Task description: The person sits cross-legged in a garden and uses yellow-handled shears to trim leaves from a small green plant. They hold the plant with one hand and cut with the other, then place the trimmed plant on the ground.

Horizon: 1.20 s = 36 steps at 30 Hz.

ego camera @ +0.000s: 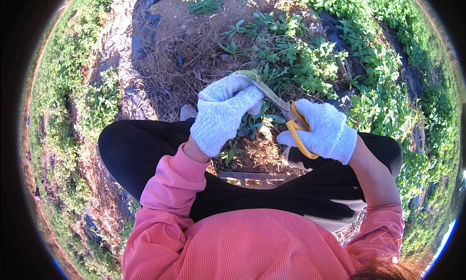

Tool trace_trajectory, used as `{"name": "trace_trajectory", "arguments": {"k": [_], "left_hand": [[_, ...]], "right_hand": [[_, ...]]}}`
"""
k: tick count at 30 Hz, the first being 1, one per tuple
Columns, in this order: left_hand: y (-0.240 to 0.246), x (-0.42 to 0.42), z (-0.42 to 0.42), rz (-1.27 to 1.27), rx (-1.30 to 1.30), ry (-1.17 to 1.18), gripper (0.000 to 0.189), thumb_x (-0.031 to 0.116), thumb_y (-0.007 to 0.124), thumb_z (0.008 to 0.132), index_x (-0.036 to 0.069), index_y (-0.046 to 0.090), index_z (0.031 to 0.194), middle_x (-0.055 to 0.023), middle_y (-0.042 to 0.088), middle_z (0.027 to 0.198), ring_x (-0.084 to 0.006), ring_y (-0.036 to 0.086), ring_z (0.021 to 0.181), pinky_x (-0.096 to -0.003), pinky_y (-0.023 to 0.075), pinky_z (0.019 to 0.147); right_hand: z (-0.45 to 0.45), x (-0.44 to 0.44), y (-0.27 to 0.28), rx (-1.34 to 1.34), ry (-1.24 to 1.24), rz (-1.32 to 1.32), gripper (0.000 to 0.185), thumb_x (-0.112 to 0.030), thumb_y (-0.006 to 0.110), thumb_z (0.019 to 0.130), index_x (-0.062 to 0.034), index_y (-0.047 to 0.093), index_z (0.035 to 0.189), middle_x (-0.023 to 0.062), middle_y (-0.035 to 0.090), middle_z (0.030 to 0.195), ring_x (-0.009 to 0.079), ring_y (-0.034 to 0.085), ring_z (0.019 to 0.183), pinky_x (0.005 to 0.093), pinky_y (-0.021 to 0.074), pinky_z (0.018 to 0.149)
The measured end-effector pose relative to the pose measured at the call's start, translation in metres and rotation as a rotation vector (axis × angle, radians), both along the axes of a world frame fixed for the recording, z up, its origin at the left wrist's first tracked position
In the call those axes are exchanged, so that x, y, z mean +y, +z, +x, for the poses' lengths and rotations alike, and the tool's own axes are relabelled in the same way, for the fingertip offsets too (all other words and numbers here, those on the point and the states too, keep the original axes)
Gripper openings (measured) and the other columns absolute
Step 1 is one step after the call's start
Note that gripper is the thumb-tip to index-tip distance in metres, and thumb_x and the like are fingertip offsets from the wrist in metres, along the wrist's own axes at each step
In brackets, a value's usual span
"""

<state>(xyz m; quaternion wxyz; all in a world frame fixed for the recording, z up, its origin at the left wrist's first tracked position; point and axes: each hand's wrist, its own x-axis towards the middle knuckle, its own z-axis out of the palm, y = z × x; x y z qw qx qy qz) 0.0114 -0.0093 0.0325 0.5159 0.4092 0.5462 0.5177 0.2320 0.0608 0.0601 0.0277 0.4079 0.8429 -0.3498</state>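
Observation:
My left hand (227,108), in a white knit glove, has its fingers curled around something green, perhaps a leaf or pod (247,74), that shows at its top. Scissors with yellow handles (300,134) are in my right hand (320,129), gloved the same way. The metal blades (271,96) point up and left and reach the green piece by my left fingertips. Whether the blades touch it cannot be told. Low green weeds (280,57) grow on the ground just beyond both hands.
Dry straw and soil (174,65) lie ahead, with a stone (188,112) near my left knee. Leafy crop rows (378,72) and dark plastic mulch (333,28) run along the right. More plants (100,98) grow at left. A slatted piece (255,176) sits between my legs.

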Motion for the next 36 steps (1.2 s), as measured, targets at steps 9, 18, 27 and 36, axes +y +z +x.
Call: {"name": "trace_trajectory", "arguments": {"k": [9,18,27,36], "left_hand": [[0.001,0.0,0.001,-0.013,0.008,0.007,0.019,0.014,0.062,0.099,-0.004,0.069,0.098,-0.0066,0.068,0.081,-0.0118,0.061,0.074,-0.0273,0.0482,0.071],[-0.002,0.001,0.0,-0.001,-0.016,-0.003,0.019,0.014,0.062,0.099,-0.003,0.069,0.094,-0.0064,0.068,0.081,-0.0117,0.061,0.074,-0.0275,0.0483,0.071],[-0.002,0.001,-0.001,-0.005,-0.018,0.009,0.019,0.014,0.062,0.098,-0.003,0.07,0.095,-0.0068,0.069,0.081,-0.012,0.062,0.074,-0.0277,0.0489,0.072],[0.002,0.0,0.0,-0.007,-0.047,0.015,0.018,0.012,0.062,0.097,-0.003,0.07,0.096,-0.0071,0.069,0.082,-0.0124,0.062,0.074,-0.0279,0.0491,0.072]], "right_hand": [[0.002,0.0,-0.007,0.018,0.023,0.063,0.057,-0.058,0.081,0.079,-0.005,0.062,0.09,0.0157,0.062,0.07,0.0376,0.065,0.065,0.0436,0.0494,0.058],[0.002,-0.001,-0.009,0.037,0.03,0.064,0.058,-0.058,0.08,0.079,-0.0049,0.061,0.089,0.0157,0.061,0.068,0.0372,0.064,0.064,0.0431,0.0488,0.058],[0.0,0.0,-0.004,-0.008,0.033,0.057,0.058,-0.059,0.08,0.079,-0.005,0.061,0.088,0.0155,0.061,0.068,0.0371,0.064,0.065,0.0431,0.0493,0.059],[0.002,0.0,-0.005,0.025,0.032,0.081,0.058,-0.059,0.081,0.078,-0.0052,0.061,0.088,0.0151,0.061,0.068,0.0368,0.065,0.064,0.0426,0.0496,0.058]]}}
